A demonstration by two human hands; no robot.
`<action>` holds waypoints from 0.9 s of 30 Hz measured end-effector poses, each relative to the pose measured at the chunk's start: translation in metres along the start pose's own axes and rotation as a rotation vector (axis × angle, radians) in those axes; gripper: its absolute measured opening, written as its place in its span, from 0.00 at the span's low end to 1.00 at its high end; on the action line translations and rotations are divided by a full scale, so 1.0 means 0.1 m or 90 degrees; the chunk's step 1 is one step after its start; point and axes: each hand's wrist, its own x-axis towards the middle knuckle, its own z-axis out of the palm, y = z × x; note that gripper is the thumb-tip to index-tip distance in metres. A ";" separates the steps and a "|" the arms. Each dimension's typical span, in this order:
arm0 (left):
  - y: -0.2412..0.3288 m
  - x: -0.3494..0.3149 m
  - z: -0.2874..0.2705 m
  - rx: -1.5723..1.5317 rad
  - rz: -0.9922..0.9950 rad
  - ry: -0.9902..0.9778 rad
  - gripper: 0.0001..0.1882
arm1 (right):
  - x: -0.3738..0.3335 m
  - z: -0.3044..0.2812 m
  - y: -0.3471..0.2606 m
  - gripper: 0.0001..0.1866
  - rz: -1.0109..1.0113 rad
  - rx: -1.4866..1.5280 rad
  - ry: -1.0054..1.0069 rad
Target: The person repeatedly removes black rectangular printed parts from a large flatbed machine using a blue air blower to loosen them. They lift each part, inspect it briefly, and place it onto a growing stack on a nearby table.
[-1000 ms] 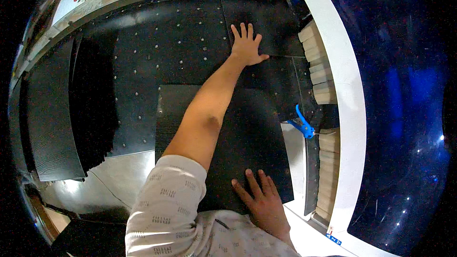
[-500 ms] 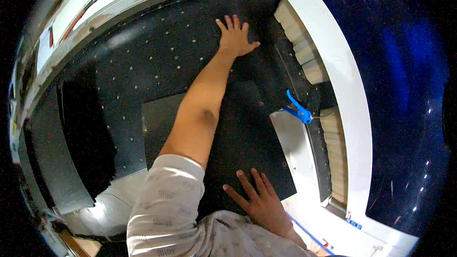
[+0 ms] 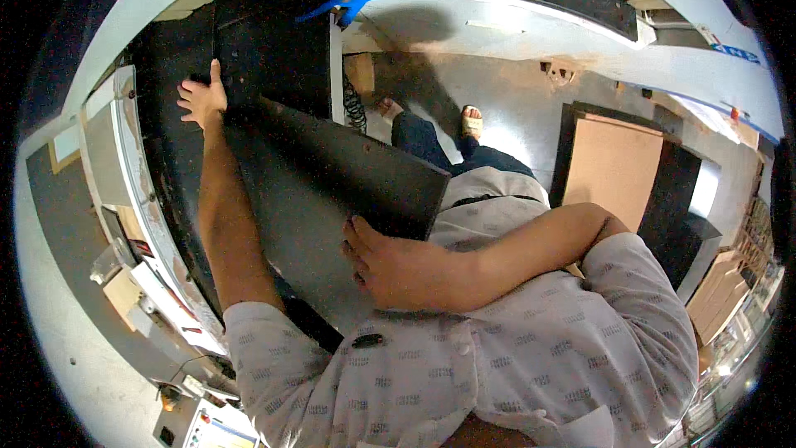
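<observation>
My left hand (image 3: 205, 101) reaches far to the left and lies on a black panel surface (image 3: 274, 50), its fingers spread and the thumb pointing away from me. Closer to my body, my right hand (image 3: 394, 270) rests back-up on a stiff black sheet (image 3: 332, 153), its fingers slightly bent and apart. The sheet's long edge runs from near my left hand toward my waist, and a corner juts out by my shirt. Part of the sheet beneath my right hand and forearm is hidden.
A blue air blow gun (image 3: 352, 4) hangs on its hose at the top. A white-edged frame with red-handled tools (image 3: 137, 245) runs along the left. Right of my legs stands a tan board (image 3: 613, 166) with black panels, and a coiled black hose (image 3: 354, 108) hangs by the table edge.
My view has turned strongly, and the floor and my legs now show. My right hand has gone from spread fingers to bent ones on the sheet; my left hand still lies spread.
</observation>
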 end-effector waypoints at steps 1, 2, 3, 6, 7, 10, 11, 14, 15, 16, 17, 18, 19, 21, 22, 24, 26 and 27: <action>-0.04 0.00 0.02 -0.002 0.005 0.003 0.58 | 0.02 0.00 -0.02 0.19 -0.019 0.028 0.012; -0.06 0.02 0.04 -0.003 0.014 0.006 0.58 | 0.03 0.00 -0.03 0.18 -0.016 0.024 0.031; -0.07 0.02 0.06 0.001 0.014 0.011 0.58 | 0.04 -0.01 -0.03 0.18 -0.017 0.024 0.051; -0.09 0.03 0.07 -0.009 0.023 0.016 0.58 | 0.04 -0.07 -0.01 0.17 -0.007 -0.027 0.084; -0.08 0.03 0.07 -0.006 0.016 0.012 0.58 | 0.06 -0.09 0.01 0.17 -0.018 -0.022 0.077; -0.06 0.01 0.05 0.010 0.015 0.000 0.57 | 0.11 -0.19 0.07 0.17 -0.088 0.046 0.027; -0.05 -0.01 0.05 0.023 0.024 0.009 0.57 | 0.12 -0.21 0.08 0.18 -0.072 0.015 0.046; -0.03 -0.08 0.01 0.050 0.002 0.009 0.56 | 0.14 -0.26 0.14 0.20 -0.096 -0.068 0.066; -0.02 -0.10 -0.01 0.047 0.004 0.027 0.56 | 0.14 -0.26 0.16 0.21 -0.128 -0.066 0.043; -0.01 -0.13 -0.03 0.041 0.002 0.009 0.55 | 0.15 -0.27 0.18 0.22 -0.158 -0.058 0.017; 0.01 -0.15 -0.07 0.036 -0.004 0.005 0.55 | 0.16 -0.28 0.18 0.24 -0.147 -0.066 -0.018; 0.01 -0.17 -0.11 0.033 -0.008 -0.006 0.55 | 0.16 -0.29 0.21 0.25 -0.165 -0.071 -0.027; 0.03 -0.19 -0.14 0.013 -0.019 -0.023 0.55 | 0.16 -0.30 0.22 0.25 -0.177 -0.068 -0.035; 0.06 -0.18 -0.22 -0.011 -0.030 -0.026 0.55 | 0.17 -0.30 0.24 0.25 -0.183 -0.080 -0.037; 0.07 -0.20 -0.24 -0.026 -0.030 -0.041 0.55 | 0.16 -0.28 0.24 0.26 -0.181 -0.080 -0.037; 0.07 -0.22 -0.28 -0.022 -0.028 -0.023 0.52 | 0.14 -0.21 0.22 0.26 -0.166 -0.074 -0.025; 0.07 -0.24 -0.30 -0.056 -0.030 0.000 0.51 | 0.10 -0.09 0.19 0.26 -0.140 -0.058 -0.024; 0.06 -0.25 -0.32 -0.067 -0.030 -0.015 0.51 | 0.07 -0.01 0.18 0.26 -0.133 -0.066 0.004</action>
